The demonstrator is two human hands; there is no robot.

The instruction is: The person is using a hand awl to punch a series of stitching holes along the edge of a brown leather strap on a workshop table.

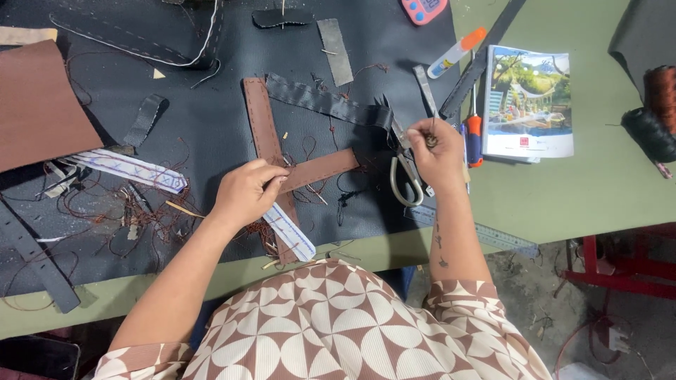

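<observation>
My left hand (248, 191) presses down on a brown leather strap (320, 169) where it crosses a second, upright brown strap (261, 119) on the dark mat (211, 119). A white marked paper strip (292, 228) lies under that hand. My right hand (438, 151) is pinched shut on a small dark bit at its fingertips, with thin brown thread near it. Grey-handled scissors (407, 176) lie right beside and partly under this hand. A black strap (324, 102) runs diagonally towards the scissors.
Brown leather sheet (39, 105) at far left. Loose thread and scraps (134, 211) litter the mat. A booklet (528, 102), a red-handled tool (474, 137), a glue tube (456, 53), a steel ruler (493, 236) and thread spools (655, 112) lie on the green table.
</observation>
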